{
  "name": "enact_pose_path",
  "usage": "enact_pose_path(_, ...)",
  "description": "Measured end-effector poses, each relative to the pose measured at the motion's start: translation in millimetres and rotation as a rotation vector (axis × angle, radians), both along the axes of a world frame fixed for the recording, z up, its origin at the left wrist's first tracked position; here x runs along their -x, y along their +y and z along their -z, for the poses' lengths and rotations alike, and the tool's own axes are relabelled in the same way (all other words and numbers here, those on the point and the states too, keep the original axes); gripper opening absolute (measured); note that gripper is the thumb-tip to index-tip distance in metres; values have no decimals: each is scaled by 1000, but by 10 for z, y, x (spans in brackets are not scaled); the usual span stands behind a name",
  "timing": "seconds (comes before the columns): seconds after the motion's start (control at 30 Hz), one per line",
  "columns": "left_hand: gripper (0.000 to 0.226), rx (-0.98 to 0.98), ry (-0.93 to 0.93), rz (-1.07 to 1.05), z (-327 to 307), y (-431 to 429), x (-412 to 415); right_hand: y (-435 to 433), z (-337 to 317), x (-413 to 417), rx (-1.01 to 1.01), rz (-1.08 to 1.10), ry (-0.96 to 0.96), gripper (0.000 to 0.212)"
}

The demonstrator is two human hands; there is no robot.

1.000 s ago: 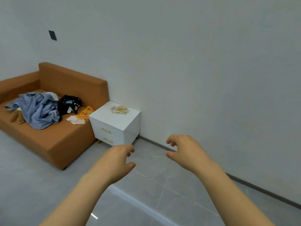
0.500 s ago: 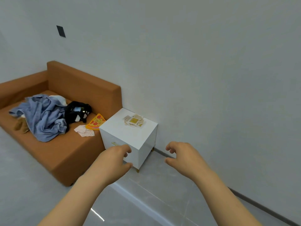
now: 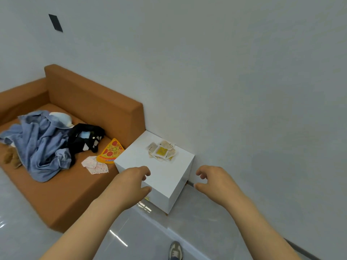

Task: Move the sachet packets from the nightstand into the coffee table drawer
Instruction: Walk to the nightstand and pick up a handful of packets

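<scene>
The fingers (image 3: 144, 170) of the left hand (image 3: 131, 182) are curling loosely and gripping nothing, hovering over the near edge of a white nightstand (image 3: 165, 177). The right hand (image 3: 214, 181) is reaching out the same way, its fingers loosely bent and empty, in the air just off the nightstand's right side. Further back on the top, near the wall, a small pile of sachet packets (image 3: 162, 151) is lying beyond both hands, touched by neither. To the left, an orange sofa (image 3: 90, 102) is standing against the nightstand, carrying a heap of blue clothes (image 3: 41, 145) and a pizza-slice toy (image 3: 111, 151). One shoe (image 3: 175, 251) is showing on the grey floor. By my reckoning the task is only beginning: no packet is being held, and the coffee table and its drawer are nowhere in view.
</scene>
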State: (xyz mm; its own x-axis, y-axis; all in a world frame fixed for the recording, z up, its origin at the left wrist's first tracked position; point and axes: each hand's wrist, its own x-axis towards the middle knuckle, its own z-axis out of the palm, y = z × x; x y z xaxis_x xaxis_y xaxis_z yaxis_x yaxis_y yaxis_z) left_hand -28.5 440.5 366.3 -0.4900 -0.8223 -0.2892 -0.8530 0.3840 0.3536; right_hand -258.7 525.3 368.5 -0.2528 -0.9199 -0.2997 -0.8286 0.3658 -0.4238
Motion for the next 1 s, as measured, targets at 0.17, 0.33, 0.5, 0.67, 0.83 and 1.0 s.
enact_pose_path(0.17, 39, -36, -34, -42, 108, -718, 278, -785, 149, 317, -29, 0, -27, 40)
enact_pose_path(0.33, 38, -79, -49, -76, 272, -1290, 401, -1377, 347, 464, -70, -14, -57, 42)
enact_pose_path(0.5, 38, -130, -60, -72, 499, -1897, 448, -1907, 626, 497, -149, -10, -66, 47)
enact_pose_path(0.67, 39, -178, -119, 7, 774, -2606, 442, -2458, 927, 424, -217, 41, -63, 51)
enact_pose_path(0.83, 42, -220, -129, 55, 1059, -3346, 367, -3001, 1221, 285, -335, 98, -52, 52)
enact_pose_path(1.0, 45, -244, -190, 130, 1549, -3940, 331, -3433, 1609, 237, -376, 253, -100, 50)
